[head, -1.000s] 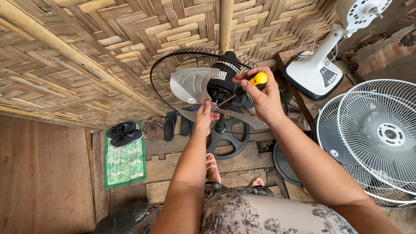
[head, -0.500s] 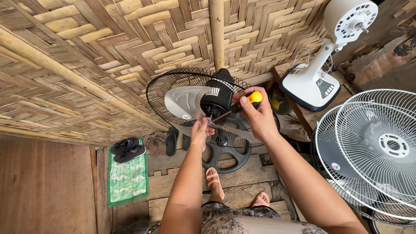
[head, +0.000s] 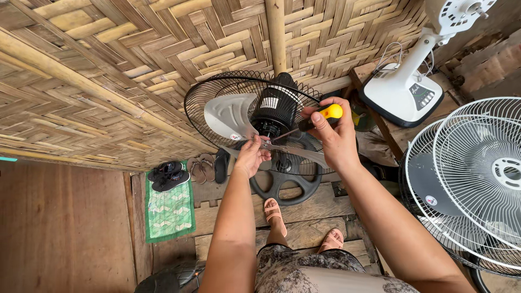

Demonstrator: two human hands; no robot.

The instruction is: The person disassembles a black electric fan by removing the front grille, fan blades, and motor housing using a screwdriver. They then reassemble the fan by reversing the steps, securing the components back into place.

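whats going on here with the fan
A person stands over a black fan with a wire guard and grey blades. The right hand grips a screwdriver with a yellow and black handle, its tip aimed at the black motor hub. The left hand pinches something small just under the hub. White wire fan guards lie at the right, and a white fan base stands behind.

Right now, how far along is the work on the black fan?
Done: the black fan has no front guard; its grey blade is exposed. In hand: the right hand drives a yellow-handled screwdriver at the hub while the left hand pinches there. Left: blade and rear guard remain mounted.
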